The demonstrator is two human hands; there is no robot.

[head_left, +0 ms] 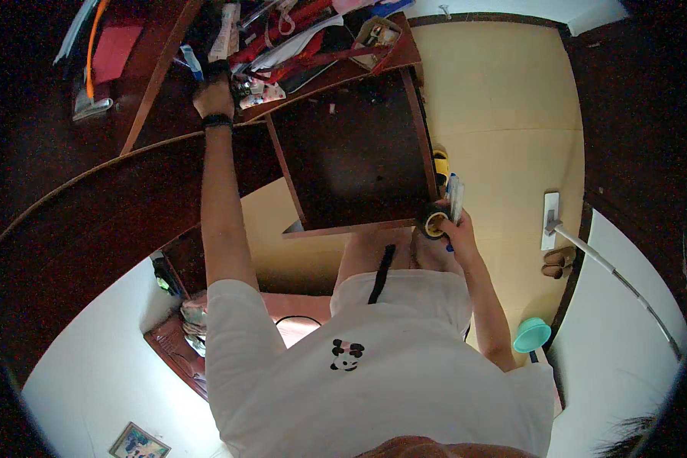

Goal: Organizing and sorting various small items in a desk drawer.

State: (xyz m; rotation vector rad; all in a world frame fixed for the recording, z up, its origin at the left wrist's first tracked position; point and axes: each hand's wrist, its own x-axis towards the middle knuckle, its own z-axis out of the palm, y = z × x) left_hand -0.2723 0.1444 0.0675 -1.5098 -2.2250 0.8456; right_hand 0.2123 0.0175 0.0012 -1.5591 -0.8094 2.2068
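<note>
My left hand (214, 99), with a dark band at the wrist, reaches to the cluttered desk top. Its fingers are in shadow, so I cannot see whether they grip anything. Beside them are a white-and-blue tube (191, 62) and a long pale packet (224, 32). My right hand (462, 235) is closed at the right front corner of the pulled-out drawer (351, 153). In it are a roll of black tape (434, 222) and a bundle of slim clear-and-blue things (456, 197), perhaps pens. A few small bits lie on the drawer's dark bottom.
Red and white items (298, 46) and a small open box (376, 38) crowd the desk. An upright board (160, 76) stands left of my hand. On the tan floor (496, 91) are a mop (551, 221), brown slippers (559, 262) and a teal basin (532, 334).
</note>
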